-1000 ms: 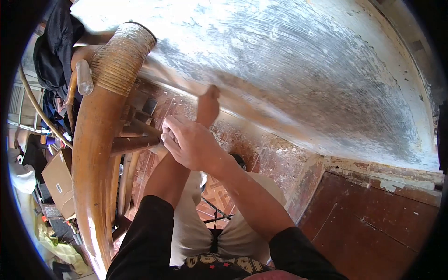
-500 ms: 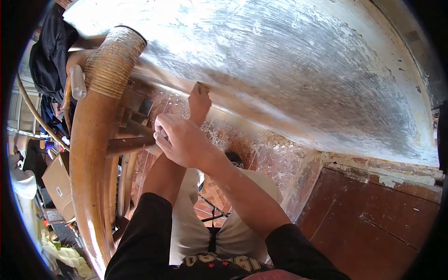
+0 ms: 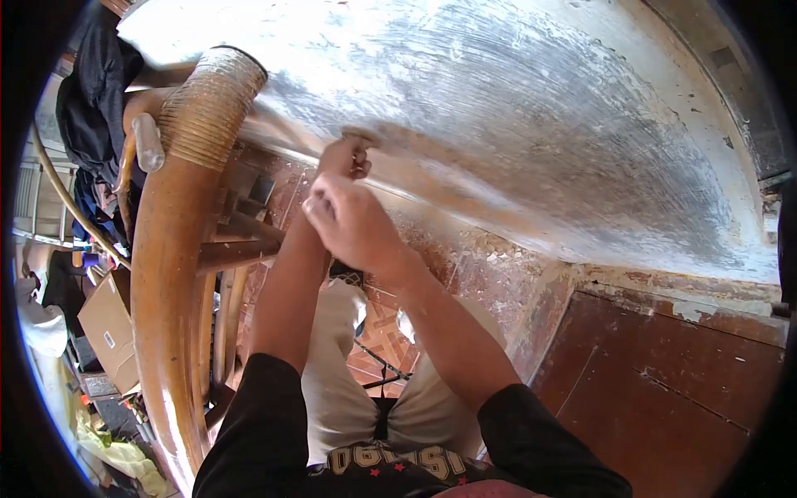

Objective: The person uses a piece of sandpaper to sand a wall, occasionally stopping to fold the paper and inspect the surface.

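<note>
My left hand (image 3: 344,158) is stretched out to the lower part of the worn, scraped wall (image 3: 515,124). Its fingers are curled round a small, thin brownish thing at the wall's surface, too blurred to name. Nearer to me, my right hand (image 3: 353,224) is over my left wrist and forearm, with its fingers curled in a loose fist. No object shows in it, and motion smears its fingertips. Whether it touches the left forearm cannot be made out.
A curved wooden frame (image 3: 170,249) with a ridged wrapped part stands at left, a clear plastic piece (image 3: 149,143) on it. Dark cloth (image 3: 95,83) and a cardboard box (image 3: 108,332) lie beyond. White debris dots the tiled floor. A dark red panel (image 3: 656,382) is at lower right.
My left hand has moved slightly up and to the left along the wall. My right hand has shifted to the right, from beside the left forearm to over the wrist.
</note>
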{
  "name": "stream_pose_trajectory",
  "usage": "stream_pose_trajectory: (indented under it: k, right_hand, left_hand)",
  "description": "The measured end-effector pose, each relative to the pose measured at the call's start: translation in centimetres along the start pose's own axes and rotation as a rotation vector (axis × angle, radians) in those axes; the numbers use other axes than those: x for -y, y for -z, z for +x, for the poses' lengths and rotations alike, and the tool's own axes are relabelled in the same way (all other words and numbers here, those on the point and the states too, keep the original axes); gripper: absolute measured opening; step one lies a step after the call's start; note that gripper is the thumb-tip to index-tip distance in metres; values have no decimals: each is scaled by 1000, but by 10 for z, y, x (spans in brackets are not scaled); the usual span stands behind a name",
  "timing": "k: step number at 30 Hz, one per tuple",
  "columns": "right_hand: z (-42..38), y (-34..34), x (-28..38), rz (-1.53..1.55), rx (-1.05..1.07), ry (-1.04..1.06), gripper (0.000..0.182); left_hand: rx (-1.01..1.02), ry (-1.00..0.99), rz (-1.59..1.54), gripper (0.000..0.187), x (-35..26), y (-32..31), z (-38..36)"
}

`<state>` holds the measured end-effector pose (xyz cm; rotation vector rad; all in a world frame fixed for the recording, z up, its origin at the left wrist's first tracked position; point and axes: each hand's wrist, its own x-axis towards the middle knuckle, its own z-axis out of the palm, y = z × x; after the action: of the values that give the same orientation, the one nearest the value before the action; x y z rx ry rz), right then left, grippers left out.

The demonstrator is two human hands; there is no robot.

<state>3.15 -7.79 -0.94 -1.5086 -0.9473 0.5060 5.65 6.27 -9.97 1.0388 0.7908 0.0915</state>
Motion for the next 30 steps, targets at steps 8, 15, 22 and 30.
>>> stream_pose_trajectory:
  k: [8, 15, 22, 30]
  right_hand:
    - [3, 12, -24, 283, -145, -444, 31]
    - [-7, 25, -42, 299, -150, -378, 28]
    - [-10, -29, -72, 403, -494, -186, 24]
    - [7, -7, -207, 553, -464, -1058, 18]
  left_hand:
    - [-86, -273, -115, 17, -35, -2, -133]
    - [-70, -323, 196, 25, -20, -30, -135]
    - [-487, -1006, 737, 38, -9, -66, -144]
    - [434, -936, 1032, 33, 52, -107, -166]
